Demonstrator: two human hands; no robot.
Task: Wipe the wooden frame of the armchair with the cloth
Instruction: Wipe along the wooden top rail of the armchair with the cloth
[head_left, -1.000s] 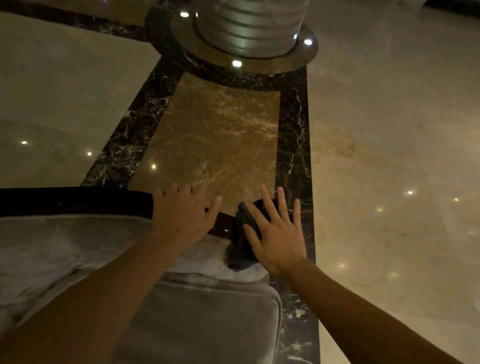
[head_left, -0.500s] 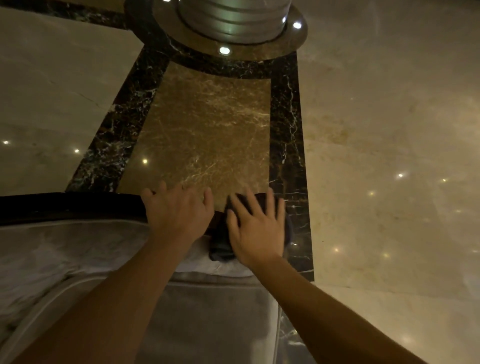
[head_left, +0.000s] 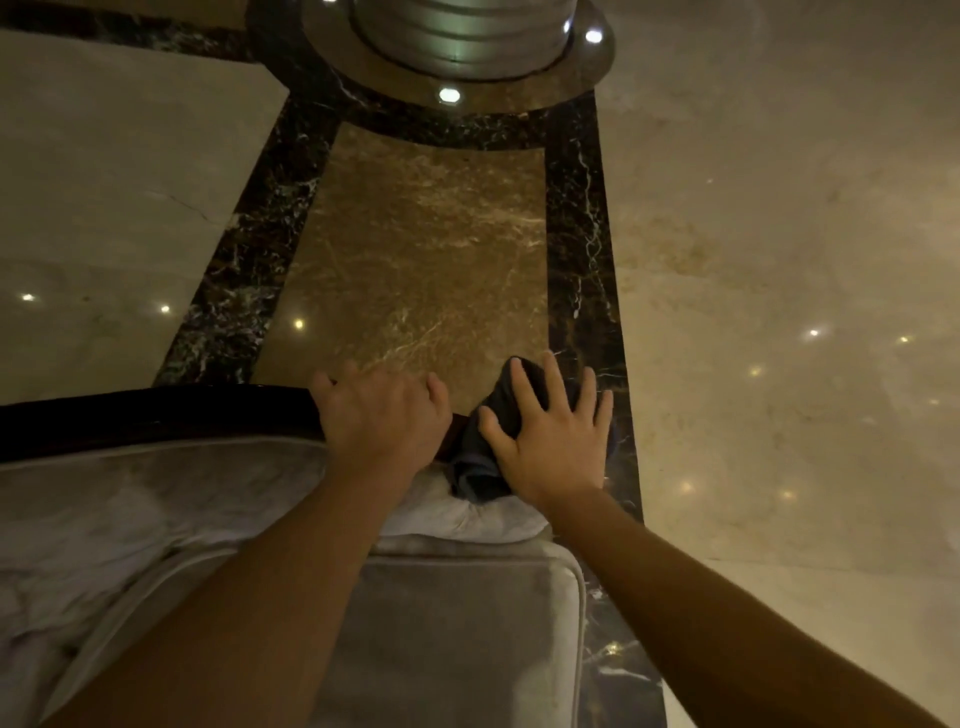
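Observation:
The armchair's dark wooden frame (head_left: 156, 421) runs along the top of the backrest from the left edge to the right corner. My left hand (head_left: 382, 413) grips that rail near its right end, fingers curled over the far side. Just to its right my right hand (head_left: 550, 436) lies flat with fingers spread on a dark cloth (head_left: 480, 457), pressing it onto the frame's right corner. The cloth hangs down over the inner side of the corner; the wood beneath it is hidden.
The grey upholstered backrest (head_left: 130, 509) and seat cushion (head_left: 457, 634) fill the lower left. Behind the chair lies polished marble floor (head_left: 779, 260) with dark veined bands (head_left: 582, 249). A round metal column base (head_left: 462, 36) with small floor lights stands at the top.
My right hand with the cloth slid left along the rail toward my left hand, then back right onto the corner, fingers spread wider. My left hand kept its grip.

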